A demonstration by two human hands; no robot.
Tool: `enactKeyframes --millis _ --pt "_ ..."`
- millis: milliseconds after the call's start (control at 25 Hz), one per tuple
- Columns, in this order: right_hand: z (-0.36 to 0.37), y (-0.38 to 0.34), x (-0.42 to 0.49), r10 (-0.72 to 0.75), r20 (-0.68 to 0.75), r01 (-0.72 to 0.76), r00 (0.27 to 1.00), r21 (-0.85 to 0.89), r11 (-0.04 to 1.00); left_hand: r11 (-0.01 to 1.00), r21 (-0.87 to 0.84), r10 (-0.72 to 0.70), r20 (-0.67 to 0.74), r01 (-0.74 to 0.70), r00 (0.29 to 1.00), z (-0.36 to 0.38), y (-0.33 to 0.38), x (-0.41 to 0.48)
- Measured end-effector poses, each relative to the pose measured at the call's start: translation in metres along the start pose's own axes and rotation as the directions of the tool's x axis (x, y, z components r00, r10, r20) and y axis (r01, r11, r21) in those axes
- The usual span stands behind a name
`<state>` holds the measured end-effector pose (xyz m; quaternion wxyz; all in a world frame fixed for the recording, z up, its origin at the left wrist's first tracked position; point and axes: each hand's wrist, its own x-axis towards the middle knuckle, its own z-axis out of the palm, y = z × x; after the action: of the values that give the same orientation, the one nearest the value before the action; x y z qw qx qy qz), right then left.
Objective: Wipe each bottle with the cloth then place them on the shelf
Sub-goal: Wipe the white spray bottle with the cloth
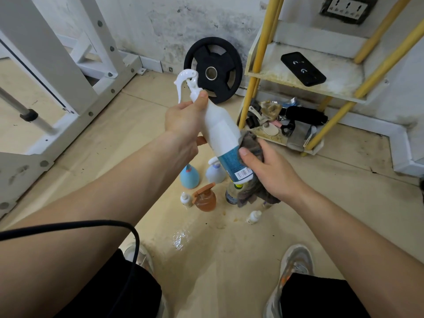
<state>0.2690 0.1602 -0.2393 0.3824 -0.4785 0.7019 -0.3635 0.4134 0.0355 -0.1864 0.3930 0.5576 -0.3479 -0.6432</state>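
Observation:
My left hand (183, 121) grips a white spray bottle (220, 129) near its neck and holds it tilted in the air, trigger up and to the left. My right hand (270, 167) holds a grey-brown cloth (251, 145) wrapped against the bottle's blue-labelled lower part. On the floor below stand several more bottles: a light blue one (189, 176), a white one (214, 171), an orange spray bottle (205, 198), a clear one (231, 193) and two small white ones (186, 199) (253, 217). The yellow-framed shelf (270, 75) stands at the right.
A black phone (302, 68) lies on the shelf's middle level; its bottom level (270, 137) holds mixed clutter. A black weight plate (213, 70) leans on the wall. A white metal gym frame (68, 65) fills the left. A wet patch (181, 239) shines on the floor by my shoes.

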Motion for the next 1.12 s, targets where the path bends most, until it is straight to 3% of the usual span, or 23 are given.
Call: enactKeyframes --millis 160,280,480,600,720,840,960,1120 --pt "0.001 -0.008 -0.006 -0.054 0.004 0.054 0.999 -0.046 0.997 1.000 -0.010 0.000 -0.014 0.000 1.000 0.003 0.000 -0.004" --pt "-0.002 -0.009 -0.003 -0.050 0.005 0.049 0.999 0.130 0.990 0.998 0.025 0.048 0.067 -0.049 0.997 0.004 0.002 -0.006" --pt "-0.004 -0.014 -0.001 -0.029 0.179 -0.096 0.983 0.649 0.755 0.995 -0.029 0.095 0.272 -0.091 0.958 0.000 0.007 0.001" --pt "-0.006 -0.012 -0.002 -0.049 0.328 -0.223 0.944 0.737 0.638 0.996 -0.080 0.059 0.426 -0.027 0.903 -0.007 0.010 0.009" --pt "-0.007 -0.010 -0.001 -0.055 0.384 -0.269 0.922 0.734 0.624 0.989 -0.130 0.026 0.597 0.065 0.802 -0.013 0.012 0.016" --pt "-0.002 -0.016 -0.003 0.018 0.299 -0.210 0.954 0.623 0.754 0.997 -0.081 0.050 0.597 -0.002 0.801 -0.014 0.010 0.019" --pt "0.006 -0.028 -0.008 -0.006 0.149 -0.024 0.989 0.200 0.979 0.997 -0.048 0.077 0.500 -0.061 0.863 -0.011 0.006 0.020" --pt "0.017 -0.030 -0.017 -0.191 0.043 0.196 0.981 -0.270 0.943 0.997 -0.062 0.066 0.401 -0.045 0.914 -0.006 0.000 0.016"
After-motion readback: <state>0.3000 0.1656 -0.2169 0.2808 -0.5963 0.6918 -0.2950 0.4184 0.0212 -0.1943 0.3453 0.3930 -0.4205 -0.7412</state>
